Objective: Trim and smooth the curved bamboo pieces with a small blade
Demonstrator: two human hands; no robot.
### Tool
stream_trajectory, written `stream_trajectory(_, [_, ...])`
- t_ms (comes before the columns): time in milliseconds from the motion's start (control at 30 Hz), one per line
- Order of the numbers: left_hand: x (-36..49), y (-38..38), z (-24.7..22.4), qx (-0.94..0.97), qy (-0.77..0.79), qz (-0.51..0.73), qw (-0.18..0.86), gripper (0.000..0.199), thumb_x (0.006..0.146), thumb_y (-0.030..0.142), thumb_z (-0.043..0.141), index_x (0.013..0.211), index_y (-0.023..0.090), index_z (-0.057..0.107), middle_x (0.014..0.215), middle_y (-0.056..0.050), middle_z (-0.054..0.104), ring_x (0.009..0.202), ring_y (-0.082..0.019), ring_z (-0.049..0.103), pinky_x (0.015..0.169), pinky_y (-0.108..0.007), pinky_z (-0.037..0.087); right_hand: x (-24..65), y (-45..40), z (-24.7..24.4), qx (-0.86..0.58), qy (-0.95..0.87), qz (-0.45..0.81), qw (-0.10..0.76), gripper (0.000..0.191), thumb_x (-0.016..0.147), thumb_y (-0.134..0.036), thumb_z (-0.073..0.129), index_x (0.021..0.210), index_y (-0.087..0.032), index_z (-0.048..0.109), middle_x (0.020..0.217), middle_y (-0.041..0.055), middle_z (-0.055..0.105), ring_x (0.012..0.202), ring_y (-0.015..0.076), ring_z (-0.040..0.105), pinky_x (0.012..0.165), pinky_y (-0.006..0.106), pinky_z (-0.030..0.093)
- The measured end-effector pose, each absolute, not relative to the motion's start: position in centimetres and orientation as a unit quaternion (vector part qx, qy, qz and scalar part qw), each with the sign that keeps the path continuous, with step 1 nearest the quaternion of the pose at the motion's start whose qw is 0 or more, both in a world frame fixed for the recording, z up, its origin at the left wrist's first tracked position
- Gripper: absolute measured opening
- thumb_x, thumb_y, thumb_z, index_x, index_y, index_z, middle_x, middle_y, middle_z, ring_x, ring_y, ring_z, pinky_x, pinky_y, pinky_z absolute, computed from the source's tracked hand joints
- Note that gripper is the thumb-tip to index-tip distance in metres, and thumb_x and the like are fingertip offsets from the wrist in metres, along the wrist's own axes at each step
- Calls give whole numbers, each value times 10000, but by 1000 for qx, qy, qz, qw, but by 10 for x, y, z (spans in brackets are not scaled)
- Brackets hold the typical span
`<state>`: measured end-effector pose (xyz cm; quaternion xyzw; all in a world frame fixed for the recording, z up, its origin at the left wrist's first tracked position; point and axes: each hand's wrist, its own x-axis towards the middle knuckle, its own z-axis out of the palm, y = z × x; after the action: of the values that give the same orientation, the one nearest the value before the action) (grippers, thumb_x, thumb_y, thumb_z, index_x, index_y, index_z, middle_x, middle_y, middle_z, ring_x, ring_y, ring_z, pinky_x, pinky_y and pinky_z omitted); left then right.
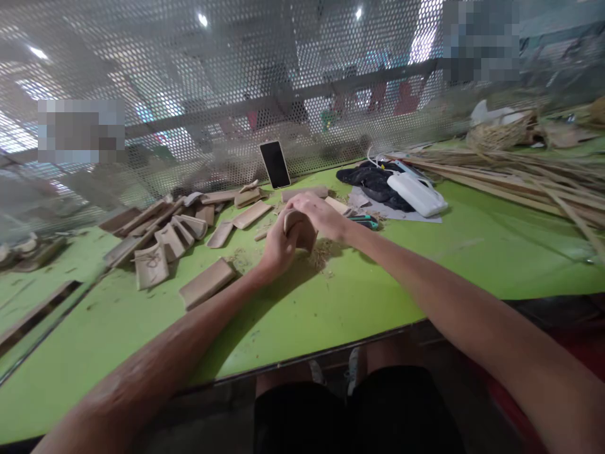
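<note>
A curved piece of split bamboo [307, 237] stands on edge above the green table, its hollow side towards me. Around its left side my left hand [278, 247] is closed. My right hand [317, 211] is closed over its top and far edge, and the fingertips there are hidden. Pale shavings [323, 253] lie on the table just under and right of the piece. Beyond my right wrist rests a teal and black utility knife [365, 221]. Another bamboo piece [207, 284] lies alone to the left of my left forearm.
Many curved bamboo pieces [152, 265] are heaped at the left. A phone [275, 164] leans against the perforated metal screen [208, 126]. Right of it are a black cloth [373, 183] and a white device [418, 194]. Long bamboo strips [510, 183] spread across the right.
</note>
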<state>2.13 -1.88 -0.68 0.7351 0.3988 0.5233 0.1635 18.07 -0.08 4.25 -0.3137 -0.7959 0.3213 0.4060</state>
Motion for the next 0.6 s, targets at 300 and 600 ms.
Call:
stream_trajectory(300, [19,-18,-9,737,400,522,160,161,926,254,550,1070,236,619,1074,-67,724,972,-237,667,905,-431,562,173,0,36,-315,-739,366,470,299,964,-360,364,921,-216,623,1061,79,647,1079,234,552,1054,405,396])
stream_trajectory(600, [23,-20,-5,726,417,521,165,150,922,221,539,1053,242,610,1036,-66,717,947,-235,660,879,-428,548,169,-1,32,-354,-678,386,516,295,935,-396,363,918,-213,593,979,70,593,1014,225,542,979,372,423])
